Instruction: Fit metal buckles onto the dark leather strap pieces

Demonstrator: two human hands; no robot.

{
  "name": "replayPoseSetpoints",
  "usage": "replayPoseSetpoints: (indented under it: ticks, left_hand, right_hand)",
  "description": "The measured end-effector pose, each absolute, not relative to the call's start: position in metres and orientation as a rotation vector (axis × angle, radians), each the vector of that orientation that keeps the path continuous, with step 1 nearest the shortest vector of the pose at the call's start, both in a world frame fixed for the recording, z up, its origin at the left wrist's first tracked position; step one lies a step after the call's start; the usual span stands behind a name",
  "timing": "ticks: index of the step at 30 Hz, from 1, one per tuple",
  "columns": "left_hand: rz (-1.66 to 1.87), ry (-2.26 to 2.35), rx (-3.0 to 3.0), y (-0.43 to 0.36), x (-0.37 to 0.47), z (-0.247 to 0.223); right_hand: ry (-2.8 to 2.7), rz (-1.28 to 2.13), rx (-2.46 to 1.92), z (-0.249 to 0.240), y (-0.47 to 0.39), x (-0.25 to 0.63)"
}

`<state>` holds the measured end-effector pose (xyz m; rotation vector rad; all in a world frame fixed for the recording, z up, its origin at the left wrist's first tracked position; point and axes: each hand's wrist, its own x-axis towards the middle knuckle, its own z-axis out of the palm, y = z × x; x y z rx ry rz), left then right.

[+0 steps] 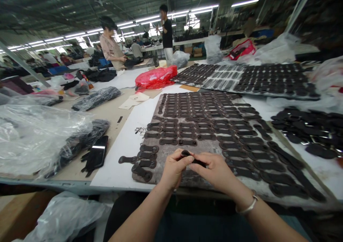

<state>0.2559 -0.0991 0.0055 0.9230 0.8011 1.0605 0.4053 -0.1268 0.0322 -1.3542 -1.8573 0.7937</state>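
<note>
My left hand (175,167) and my right hand (213,167) meet over the front edge of a grey board (206,145). Between them they pinch a dark strap piece (198,161), which looks bent over at its left end. Rows of similar dark strap pieces (168,141) with rounded ends cover most of the board. Several overlap at its left edge, and one (128,159) sticks out over white paper (115,174). Small metal parts (140,130) lie on the paper to the left of the rows.
A black phone (98,152) and clear plastic bags (40,135) lie at the left. Dark pieces with metal rings (311,127) are heaped at the right. Behind are a red bag (155,78) and a second filled board (246,79). Two people (111,47) (167,33) stand beyond.
</note>
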Motion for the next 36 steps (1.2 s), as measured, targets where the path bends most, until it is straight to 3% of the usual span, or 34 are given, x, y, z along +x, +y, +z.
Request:
replayPoseSetpoints:
  ticks: [10, 17, 36]
  left_hand:
    - [0.864, 0.591, 0.361, -0.096, 0.25, 0.012]
    - [0.892, 0.57, 0.118, -0.085, 0.24, 0.012]
    - [1.138, 0.622, 0.162, -0.082, 0.248, 0.002]
  right_hand:
    - [-1.81, 0.5, -1.36, 0.013, -0.12, 0.416]
    - [-2.086, 0.204, -1.28, 0.009, -0.124, 0.421]
    - [-2.217, 0.177, -1.295, 0.004, -0.131, 0.409]
